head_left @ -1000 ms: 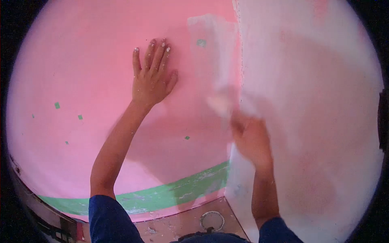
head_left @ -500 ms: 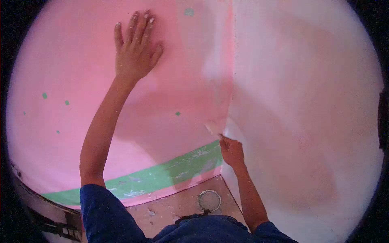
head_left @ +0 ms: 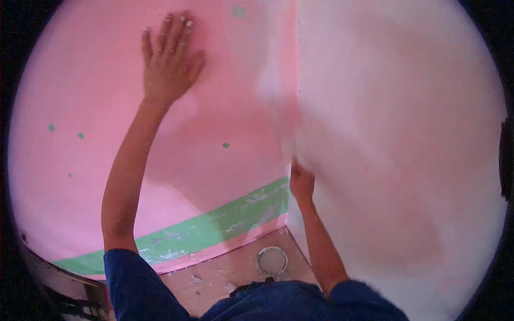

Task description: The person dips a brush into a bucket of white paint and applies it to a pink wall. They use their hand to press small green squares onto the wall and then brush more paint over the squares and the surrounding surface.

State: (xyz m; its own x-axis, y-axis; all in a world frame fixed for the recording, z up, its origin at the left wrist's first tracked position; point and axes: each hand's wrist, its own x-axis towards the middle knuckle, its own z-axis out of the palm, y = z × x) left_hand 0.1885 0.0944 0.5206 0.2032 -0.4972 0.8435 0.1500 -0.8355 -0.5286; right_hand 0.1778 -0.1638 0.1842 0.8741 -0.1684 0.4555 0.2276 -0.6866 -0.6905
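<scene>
My left hand lies flat on the pink wall, fingers spread, with white flecks on the fingertips. My right hand is low in the corner where the pink wall meets the white, plastered wall. Its fingers are curled around a small pale blade, which is mostly hidden and pressed against the corner seam. A whitish smear runs on the pink wall beside the corner.
A green band runs along the foot of the pink wall. On the speckled brown floor below the corner stands a round tin. Small green spots dot the pink wall. My blue sleeves fill the bottom edge.
My right hand has dropped from mid-height on the white wall down into the corner and become still. The view has shifted, so my left hand sits higher in the picture.
</scene>
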